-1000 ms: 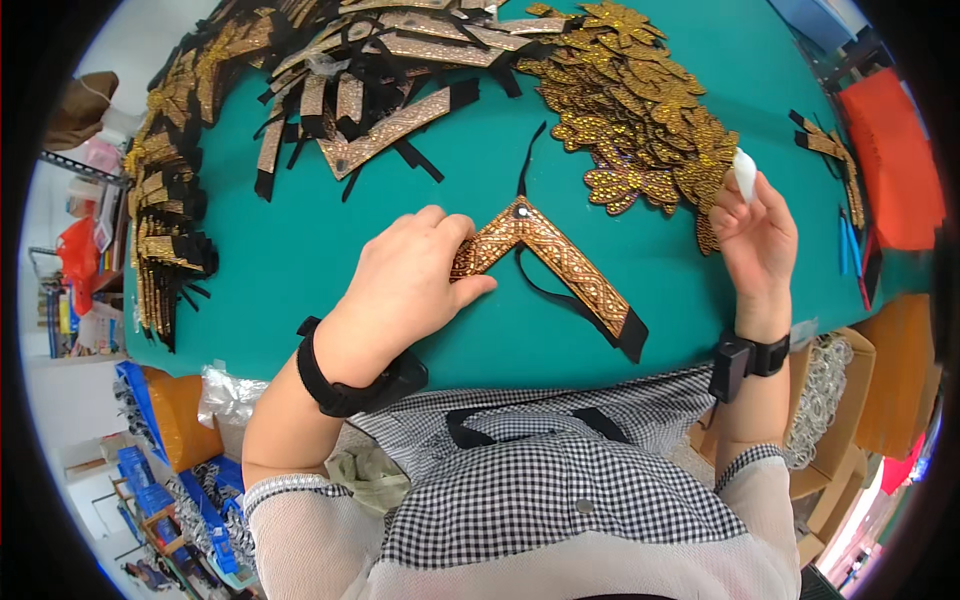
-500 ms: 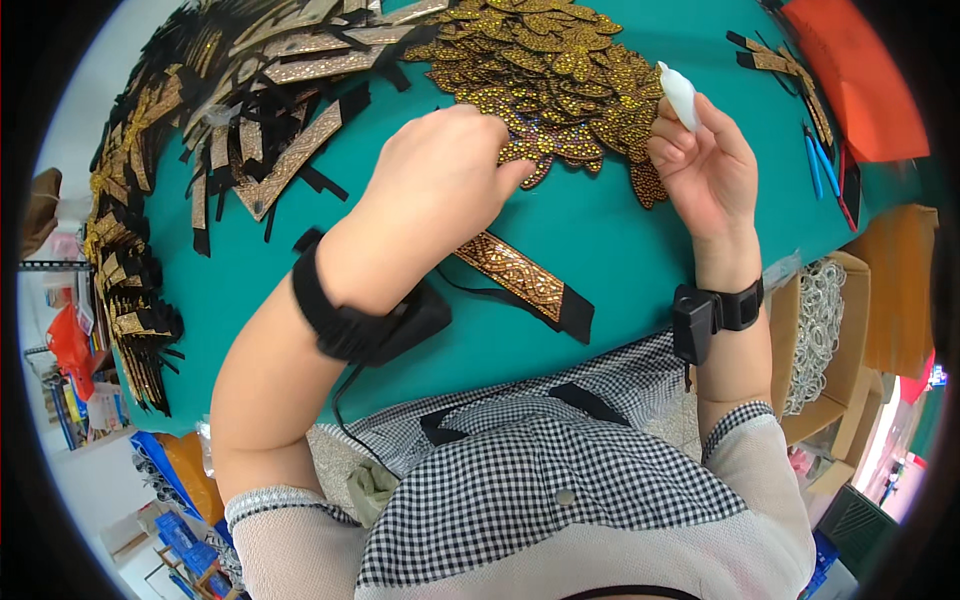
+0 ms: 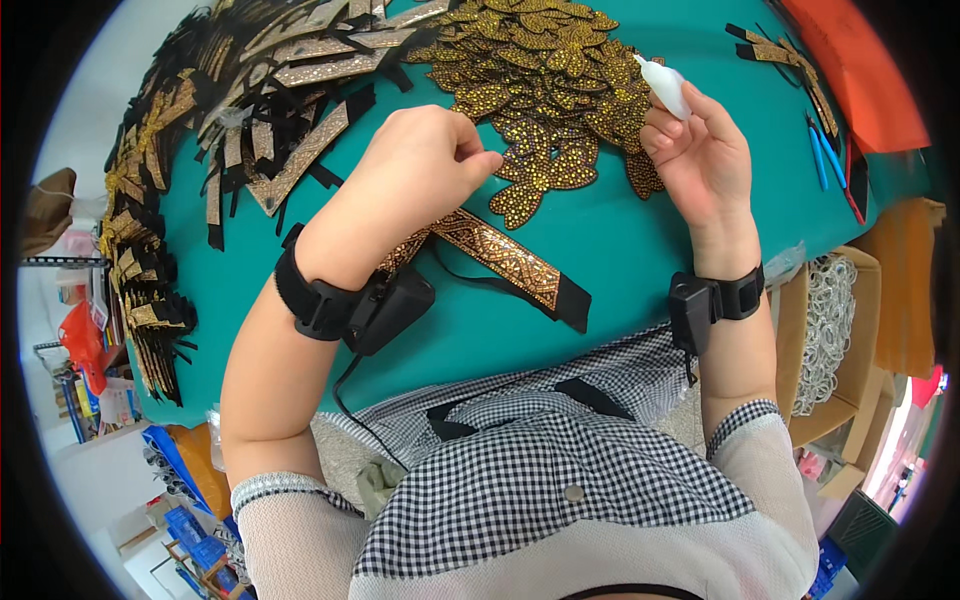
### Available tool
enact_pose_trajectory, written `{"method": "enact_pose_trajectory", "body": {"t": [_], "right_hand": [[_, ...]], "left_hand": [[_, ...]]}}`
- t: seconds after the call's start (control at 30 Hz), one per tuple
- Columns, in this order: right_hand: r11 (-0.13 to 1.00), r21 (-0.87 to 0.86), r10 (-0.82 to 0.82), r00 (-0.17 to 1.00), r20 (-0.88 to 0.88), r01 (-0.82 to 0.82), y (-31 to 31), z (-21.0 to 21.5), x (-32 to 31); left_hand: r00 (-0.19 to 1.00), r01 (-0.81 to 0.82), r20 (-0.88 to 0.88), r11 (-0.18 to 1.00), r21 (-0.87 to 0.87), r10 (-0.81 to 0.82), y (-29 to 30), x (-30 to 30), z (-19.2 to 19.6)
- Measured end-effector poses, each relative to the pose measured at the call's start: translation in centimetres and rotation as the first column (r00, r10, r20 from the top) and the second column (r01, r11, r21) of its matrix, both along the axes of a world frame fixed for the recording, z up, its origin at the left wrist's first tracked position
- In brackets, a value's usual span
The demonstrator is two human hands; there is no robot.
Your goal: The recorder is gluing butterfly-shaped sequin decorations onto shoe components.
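My left hand (image 3: 420, 165) reaches across a teal table (image 3: 640, 270) with thumb and forefinger pinched on the edge of a gold sequined leaf patch (image 3: 540, 175). That patch sticks out from a heap of similar gold patches (image 3: 540, 70). Under my left wrist lies a V-shaped gold band with black ends (image 3: 505, 258). My right hand (image 3: 700, 155) is raised beside the heap and grips a small white squeeze bottle (image 3: 665, 88), nozzle pointing up and left. Both wrists carry black strapped devices.
Several gold-and-black strips (image 3: 290, 90) are piled at the back left and along the left table edge (image 3: 140, 290). A blue-handled tool (image 3: 825, 155) and orange-red fabric (image 3: 860, 70) lie at the right. A cardboard box of pale rings (image 3: 830, 320) stands beside the table.
My left hand left the V-shaped band and moved up to the heap of gold patches, pinching one. My right hand, still holding the white bottle, rose slightly. The view tilted forward.
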State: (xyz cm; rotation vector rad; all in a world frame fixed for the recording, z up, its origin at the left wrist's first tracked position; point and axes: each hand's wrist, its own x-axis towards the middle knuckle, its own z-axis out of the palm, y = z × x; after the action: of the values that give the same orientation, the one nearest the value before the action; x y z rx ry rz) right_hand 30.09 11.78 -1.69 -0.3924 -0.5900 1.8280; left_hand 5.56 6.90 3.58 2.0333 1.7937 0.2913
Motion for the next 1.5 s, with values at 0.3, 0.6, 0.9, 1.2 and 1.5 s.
{"method": "enact_pose_trajectory", "body": {"t": [0.3, 0.6, 0.9, 1.2, 1.5], "right_hand": [[0.998, -0.069, 0.009, 0.999, -0.039, -0.012, -1.1, 0.3, -0.2], [0.998, -0.042, -0.043, 0.996, -0.079, 0.040, -0.9, 0.5, 0.3], [0.999, -0.037, -0.018, 0.997, -0.069, 0.016, -0.5, 0.2, 0.4], [0.998, -0.027, -0.048, 0.999, -0.013, 0.047, -0.6, 0.5, 0.4], [1.000, -0.019, -0.011, 0.999, -0.043, 0.010, -0.6, 0.5, 0.3]], "left_hand": [[0.762, 0.647, -0.302, 0.662, 0.379, -0.573, 0.8, 2.9, -2.9], [0.686, 0.722, -0.403, 0.635, 0.274, -0.606, 1.6, 4.0, -1.9], [0.766, 0.632, -0.409, 0.695, 0.342, -0.496, 0.9, 2.7, -2.9], [0.775, 0.581, -0.494, 0.752, 0.313, -0.394, 1.1, 2.5, -2.9], [0.791, 0.608, -0.230, 0.770, 0.194, -0.566, 2.3, 1.2, -1.3]]}}
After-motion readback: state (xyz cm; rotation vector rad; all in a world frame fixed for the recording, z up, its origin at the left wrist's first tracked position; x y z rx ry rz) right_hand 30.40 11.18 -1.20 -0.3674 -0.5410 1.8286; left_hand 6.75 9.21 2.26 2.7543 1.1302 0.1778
